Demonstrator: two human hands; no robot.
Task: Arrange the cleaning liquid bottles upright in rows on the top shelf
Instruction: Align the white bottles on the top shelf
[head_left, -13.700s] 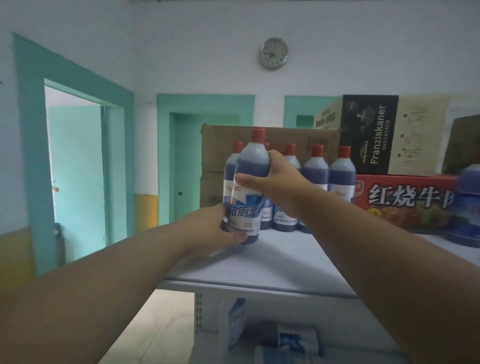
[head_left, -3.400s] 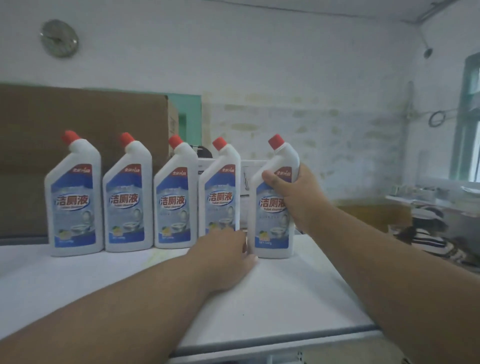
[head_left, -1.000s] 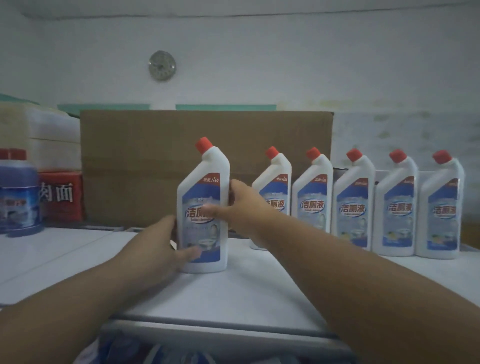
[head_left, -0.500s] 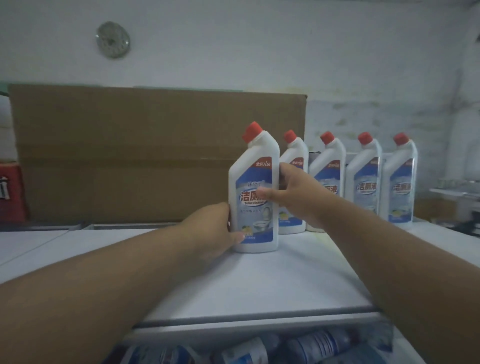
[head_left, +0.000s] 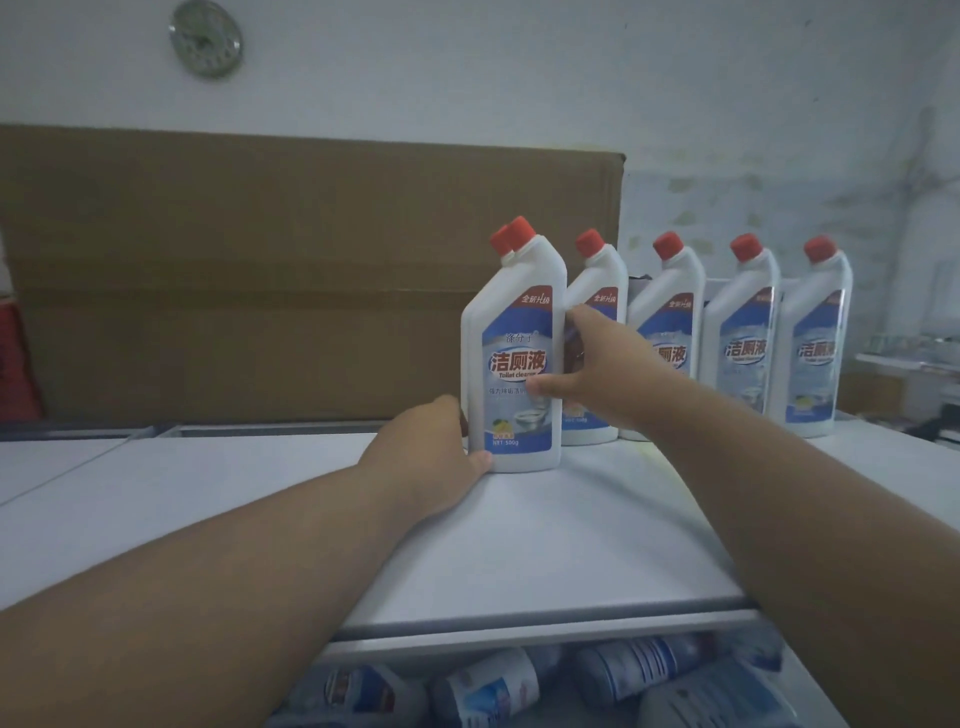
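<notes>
Grip: my left hand (head_left: 434, 457) and right hand (head_left: 592, 369) clasp the upright white red-capped cleaner bottle (head_left: 514, 364) on the white top shelf (head_left: 519, 545), brown cardboard box (head_left: 260, 270) behind.

- Your only view is head-worn, facing forward, roughly level with the top shelf (head_left: 519, 545)
- It sits close: both your forearms reach in from the bottom edge
- Cardboard box (head_left: 260, 270) and wall fill the background
</notes>
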